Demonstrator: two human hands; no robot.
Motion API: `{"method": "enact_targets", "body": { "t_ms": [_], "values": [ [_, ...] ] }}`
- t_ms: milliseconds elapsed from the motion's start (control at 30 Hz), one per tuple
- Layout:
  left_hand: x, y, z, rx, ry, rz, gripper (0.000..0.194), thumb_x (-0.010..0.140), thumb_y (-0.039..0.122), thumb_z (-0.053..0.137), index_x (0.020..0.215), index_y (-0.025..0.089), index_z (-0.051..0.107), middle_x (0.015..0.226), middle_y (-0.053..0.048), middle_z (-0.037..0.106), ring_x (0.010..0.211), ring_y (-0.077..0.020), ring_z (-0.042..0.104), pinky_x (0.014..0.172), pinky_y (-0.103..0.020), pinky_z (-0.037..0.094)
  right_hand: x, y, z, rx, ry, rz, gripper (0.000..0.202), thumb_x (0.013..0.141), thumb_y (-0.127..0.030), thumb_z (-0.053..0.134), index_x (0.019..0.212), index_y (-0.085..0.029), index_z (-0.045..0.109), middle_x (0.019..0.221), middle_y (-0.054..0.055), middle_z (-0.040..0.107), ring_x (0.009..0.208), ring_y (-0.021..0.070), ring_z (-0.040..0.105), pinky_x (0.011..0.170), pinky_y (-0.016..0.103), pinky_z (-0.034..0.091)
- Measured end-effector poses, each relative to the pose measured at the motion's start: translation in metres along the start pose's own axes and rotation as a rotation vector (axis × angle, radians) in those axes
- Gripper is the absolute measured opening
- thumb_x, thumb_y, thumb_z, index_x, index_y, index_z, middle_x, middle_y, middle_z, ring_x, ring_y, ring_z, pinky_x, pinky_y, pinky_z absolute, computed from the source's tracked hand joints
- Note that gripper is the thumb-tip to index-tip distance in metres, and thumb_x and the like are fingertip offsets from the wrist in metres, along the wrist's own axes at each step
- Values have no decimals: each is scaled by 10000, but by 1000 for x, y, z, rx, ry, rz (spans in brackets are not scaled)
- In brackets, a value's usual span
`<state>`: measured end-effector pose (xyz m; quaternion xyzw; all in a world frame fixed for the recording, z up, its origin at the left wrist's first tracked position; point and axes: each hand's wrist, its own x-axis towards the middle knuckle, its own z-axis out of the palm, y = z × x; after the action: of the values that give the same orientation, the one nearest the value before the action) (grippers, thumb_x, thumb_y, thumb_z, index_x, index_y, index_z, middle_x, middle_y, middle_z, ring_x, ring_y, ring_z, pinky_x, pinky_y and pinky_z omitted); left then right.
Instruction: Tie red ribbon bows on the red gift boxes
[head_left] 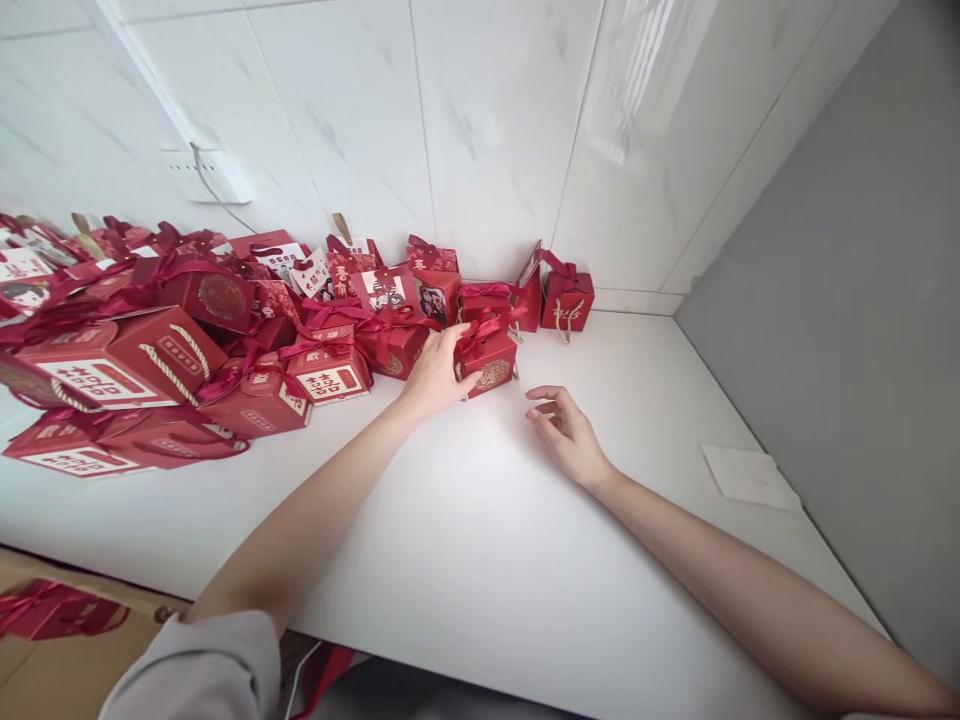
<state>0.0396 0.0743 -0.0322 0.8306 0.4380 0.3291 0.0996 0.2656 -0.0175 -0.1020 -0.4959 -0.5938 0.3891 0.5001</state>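
Observation:
A small red gift box (489, 366) with a ribbon bow on top and a gold round emblem stands at the front right of a row of similar boxes. My left hand (441, 372) is on its left side, fingers near the top and thumb at the lower front edge. Just right of the box, my right hand (566, 430) hovers over the white table with loosely bent fingers, thumb and fingers apart, holding nothing. Beside my left hand sits another red box (394, 348) with a ribbon.
Many red ribboned boxes (255, 395) crowd the left, some stacked, such as a larger box with rope handles (120, 360). One box (568, 298) stands by the tiled wall. A white paper (750, 475) lies at right. A cardboard carton (45, 670) is lower left.

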Motion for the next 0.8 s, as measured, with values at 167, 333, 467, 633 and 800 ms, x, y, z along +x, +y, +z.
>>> {"method": "enact_targets", "body": {
  "t_ms": [167, 333, 467, 633, 800],
  "values": [
    [-25, 16, -21, -8, -83, 52, 704, 768, 256, 717, 1399, 234, 406, 1379, -110, 529, 1291, -297, 463, 1075, -469, 410, 0, -1, 0, 70, 27, -26, 335, 917, -478, 565, 1161, -255, 516, 1280, 88, 562, 993, 206, 591, 796, 358, 514],
    [-57, 34, -50, -244, -244, 64, 557, 811, 358, 706, 1317, 245, 505, 1209, -86, 626, 1047, -230, 618, 927, -371, 492, -9, -15, -3, 128, 154, -153, 269, 976, -424, 480, 1194, -267, 493, 1299, 90, 543, 997, 204, 624, 807, 365, 522],
    [-79, 34, -60, -406, -68, 25, 213, 924, 336, 556, 1070, 207, 642, 806, -28, 631, 794, -176, 608, 838, -339, 484, -26, -35, 0, -42, 135, -427, 215, 985, -303, 455, 1183, -257, 523, 1134, 95, 603, 978, 229, 627, 858, 429, 516],
    [-79, 32, -53, -288, -61, -9, 241, 846, 426, 620, 951, 211, 595, 1174, -101, 597, 1168, -271, 532, 1040, -433, 401, -40, -48, 7, -446, -7, -853, 286, 882, -199, 602, 1153, -277, 557, 1131, 89, 664, 1035, 263, 630, 937, 505, 476],
    [-81, 43, -48, -386, -202, -91, 145, 854, 330, 625, 839, 210, 545, 1306, -97, 537, 1259, -262, 501, 1096, -430, 380, -43, -51, 11, -570, -107, -956, 349, 893, -188, 586, 1223, -284, 527, 1129, 42, 716, 1036, 222, 662, 1066, 523, 384]
  ]
}}
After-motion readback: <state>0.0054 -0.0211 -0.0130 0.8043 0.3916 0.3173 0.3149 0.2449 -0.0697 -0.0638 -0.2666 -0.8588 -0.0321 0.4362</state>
